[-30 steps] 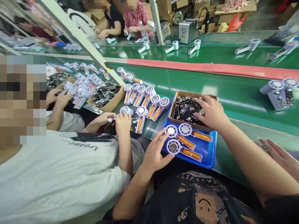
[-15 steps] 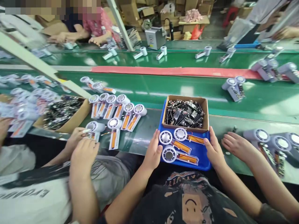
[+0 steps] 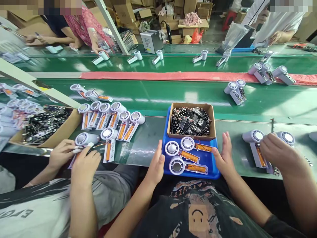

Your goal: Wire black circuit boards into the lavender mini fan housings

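My left hand [image 3: 156,163] rests open at the left rim of a blue plastic tray [image 3: 193,176], nearest a white fan head [image 3: 172,148]. My right hand [image 3: 223,155] stands open at the tray's right rim, beside a cardboard box [image 3: 190,135] of black circuit boards. Two more white fan heads [image 3: 187,143] [image 3: 177,166] lie in the tray, each wired to an orange-wrapped battery [image 3: 192,168]. Neither hand holds anything. The box sits in the tray's upper half, and the boards fill it.
A co-worker's hands [image 3: 85,168] work at a fan on the left, beside several fans and a second board box [image 3: 66,129]. Another person's hand [image 3: 279,148] touches fans on the right. A green conveyor belt [image 3: 158,91] with a red strip [image 3: 158,76] runs behind.
My right hand has come out of the box to the tray's right rim. My left hand has moved off the fan head to the left rim. The view has turned left.
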Motion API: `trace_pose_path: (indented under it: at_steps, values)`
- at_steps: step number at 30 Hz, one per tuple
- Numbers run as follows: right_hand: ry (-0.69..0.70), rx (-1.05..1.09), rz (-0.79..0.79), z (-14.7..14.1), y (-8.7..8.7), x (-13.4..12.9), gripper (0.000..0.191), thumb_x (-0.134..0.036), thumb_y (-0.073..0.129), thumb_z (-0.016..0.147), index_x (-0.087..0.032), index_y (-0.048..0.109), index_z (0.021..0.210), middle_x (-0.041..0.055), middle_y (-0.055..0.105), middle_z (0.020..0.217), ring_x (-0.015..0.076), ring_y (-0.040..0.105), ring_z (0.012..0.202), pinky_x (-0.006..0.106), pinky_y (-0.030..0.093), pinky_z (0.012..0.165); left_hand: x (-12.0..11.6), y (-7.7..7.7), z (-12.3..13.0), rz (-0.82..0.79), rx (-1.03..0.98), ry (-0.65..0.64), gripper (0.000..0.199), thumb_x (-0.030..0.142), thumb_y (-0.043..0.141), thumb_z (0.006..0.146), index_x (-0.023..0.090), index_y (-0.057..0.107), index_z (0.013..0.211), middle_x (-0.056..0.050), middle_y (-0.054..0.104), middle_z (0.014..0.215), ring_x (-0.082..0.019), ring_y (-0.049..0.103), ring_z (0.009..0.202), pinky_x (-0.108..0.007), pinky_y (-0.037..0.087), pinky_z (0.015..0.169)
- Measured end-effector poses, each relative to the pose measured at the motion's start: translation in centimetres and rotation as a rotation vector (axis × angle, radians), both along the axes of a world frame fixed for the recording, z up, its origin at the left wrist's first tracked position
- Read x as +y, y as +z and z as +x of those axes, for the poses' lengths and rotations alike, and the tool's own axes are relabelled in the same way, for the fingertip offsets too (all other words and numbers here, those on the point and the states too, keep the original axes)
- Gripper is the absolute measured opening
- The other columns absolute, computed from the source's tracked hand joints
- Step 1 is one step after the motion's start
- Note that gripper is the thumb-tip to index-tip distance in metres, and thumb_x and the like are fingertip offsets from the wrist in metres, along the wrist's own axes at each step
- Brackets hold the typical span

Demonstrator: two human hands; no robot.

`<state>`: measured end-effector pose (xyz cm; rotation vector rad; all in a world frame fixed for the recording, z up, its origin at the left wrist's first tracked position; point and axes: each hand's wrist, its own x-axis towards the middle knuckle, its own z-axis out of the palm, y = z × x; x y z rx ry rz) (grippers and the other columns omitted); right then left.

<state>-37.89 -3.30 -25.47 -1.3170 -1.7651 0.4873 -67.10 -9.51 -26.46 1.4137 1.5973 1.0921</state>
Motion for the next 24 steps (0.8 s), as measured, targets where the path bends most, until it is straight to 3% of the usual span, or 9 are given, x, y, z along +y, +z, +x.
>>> trace_pose_path:
  at_steps: [2,3,5,7,10,14,19,24]
  values:
    - [0.012,-0.091,0.179,-0.6,2.7,0.8,0.062,-0.029,0.051,0.097,-0.033,0.025,0.153,0.0096,0.026,0.159,0.0295,0.027,0.147,0.058,0.032,0.115,0.4,1.1,-0.7,0.031,-0.001,-0.011,0.071,0.058,0.035,0.097,0.019,0.022,0.155,-0.016,0.026,0.161,-0.029,0.026,0.149,-0.053,0.023,0.121]
    - [0.104,-0.132,0.227,-1.2,3.9,1.6,0.056,-0.024,0.051,0.097,-0.033,0.034,0.149,0.0089,0.040,0.151,0.0270,0.038,0.141,0.053,0.037,0.113,0.7,1.8,-1.0,0.068,0.035,-0.033,0.069,0.054,0.042,0.096,0.020,0.026,0.154,-0.015,0.028,0.161,-0.029,0.027,0.149,-0.052,0.024,0.121]
    - [0.333,-0.268,0.214,-2.9,6.0,4.3,0.045,-0.016,0.045,0.098,-0.033,0.048,0.140,0.0055,0.061,0.131,0.0226,0.052,0.128,0.046,0.043,0.108,1.5,3.6,-1.0,0.154,0.141,-0.106,0.062,0.046,0.053,0.094,0.022,0.037,0.149,-0.013,0.036,0.157,-0.028,0.032,0.147,-0.048,0.029,0.120]
    - [0.427,-0.468,0.125,-4.9,7.2,7.5,0.043,-0.012,0.043,0.095,-0.028,0.058,0.132,0.0055,0.064,0.128,0.0242,0.052,0.127,0.046,0.043,0.107,2.2,5.2,-0.5,0.212,0.230,-0.166,0.055,0.039,0.056,0.093,0.022,0.043,0.144,-0.013,0.045,0.152,-0.027,0.040,0.142,-0.046,0.035,0.118]
    - [0.408,-0.752,0.019,-7.3,8.0,11.0,0.047,-0.009,0.049,0.088,-0.023,0.060,0.131,0.0091,0.060,0.134,0.0293,0.054,0.122,0.047,0.046,0.100,2.8,6.7,0.3,0.250,0.307,-0.179,0.050,0.033,0.055,0.093,0.019,0.047,0.140,-0.014,0.050,0.147,-0.025,0.046,0.138,-0.044,0.038,0.116]
    - [0.320,-0.904,0.068,-7.3,8.4,12.1,0.033,-0.016,0.051,0.089,-0.022,0.069,0.115,0.0108,0.069,0.105,0.0305,0.061,0.100,0.044,0.049,0.084,2.9,6.9,0.3,0.245,0.332,-0.191,0.044,0.030,0.056,0.092,0.019,0.053,0.134,-0.014,0.059,0.138,-0.025,0.054,0.130,-0.044,0.044,0.111]
    - [0.325,-0.699,0.117,-4.9,8.1,12.1,0.023,-0.021,0.050,0.088,-0.020,0.070,0.100,0.0105,0.068,0.111,0.0289,0.063,0.097,0.044,0.050,0.082,3.8,6.7,-0.3,0.223,0.349,-0.198,0.037,0.028,0.057,0.090,0.019,0.061,0.125,-0.011,0.067,0.127,-0.025,0.060,0.122,-0.043,0.048,0.107]
    - [0.272,-0.241,0.105,-3.0,10.6,8.2,0.013,-0.029,0.054,0.092,-0.022,0.063,0.098,0.0057,0.069,0.088,0.0204,0.066,0.076,0.035,0.055,0.067,4.5,8.0,-0.3,0.233,0.325,-0.089,0.033,0.032,0.055,0.091,0.021,0.065,0.121,-0.009,0.068,0.125,-0.026,0.061,0.119,-0.045,0.047,0.107]
